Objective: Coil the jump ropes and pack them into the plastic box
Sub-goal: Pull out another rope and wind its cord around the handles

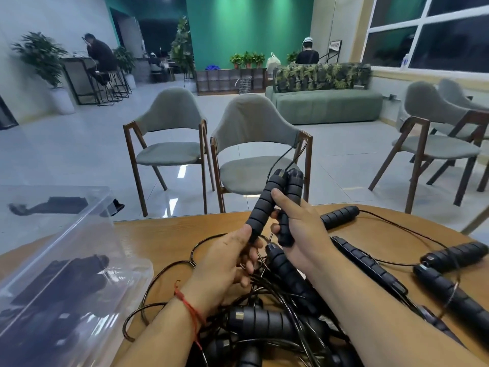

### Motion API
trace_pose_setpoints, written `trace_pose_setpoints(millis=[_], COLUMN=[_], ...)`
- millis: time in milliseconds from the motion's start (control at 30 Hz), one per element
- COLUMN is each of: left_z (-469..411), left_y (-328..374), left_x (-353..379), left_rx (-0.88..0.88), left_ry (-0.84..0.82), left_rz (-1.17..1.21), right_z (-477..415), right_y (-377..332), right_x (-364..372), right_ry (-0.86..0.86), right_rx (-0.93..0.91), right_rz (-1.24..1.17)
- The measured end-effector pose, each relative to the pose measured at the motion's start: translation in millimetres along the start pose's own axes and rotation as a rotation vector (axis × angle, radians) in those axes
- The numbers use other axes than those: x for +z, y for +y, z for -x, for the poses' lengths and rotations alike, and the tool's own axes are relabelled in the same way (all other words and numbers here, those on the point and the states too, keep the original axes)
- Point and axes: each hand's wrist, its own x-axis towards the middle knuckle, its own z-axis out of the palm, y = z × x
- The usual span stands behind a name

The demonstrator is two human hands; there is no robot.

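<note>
Left hand (225, 263) is pinching the lower end of one handle (262, 207); right hand (304, 234) is curling round the second handle (291, 202), thumb (281, 201) lying between the two, tops touching above the table (158, 234). Other ropes (277, 292) are lying tangled under the wrists, box (79, 260) sitting just left. Handle tags (239, 315) are blurring out, unreadable.

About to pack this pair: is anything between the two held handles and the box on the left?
Nothing solid: only bare table lies between the handles and the box. Their cord loops up uncoiled, though, and the tangled pile below could snag it.
</note>
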Motion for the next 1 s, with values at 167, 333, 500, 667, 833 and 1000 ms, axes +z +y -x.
trace_pose_setpoints(millis=[167,333,500,667,833,1000], left_z=[0.3,6.8,8.1,11.2,13.2,20.4], left_y=[-2.0,-0.4,-1.5,-1.9,-2.2,1.2], left_x=[-2.9,0.3,7.0,10.1,14.6,16.0], left_rx=[0.080,-0.044,0.084,0.148,0.220,0.312], left_ry=[0.021,-0.186,-0.122,-0.037,0.071,0.145], left_rz=[-0.022,-0.059,-0.227,-0.253,-0.310,-0.484], right_z=[5.6,11.0,14.8,14.3,14.0,13.7], right_y=[0.5,9.3,12.2,14.2,18.8,20.5], right_x=[2.8,9.8,13.0,10.5,12.1,11.8], right_ry=[-0.028,-0.108,-0.088,-0.058,-0.016,-0.016], right_rx=[-0.082,-0.139,-0.170,-0.186,-0.208,-0.206], right_rz=[-0.064,-0.138,-0.085,-0.019,0.019,0.060])
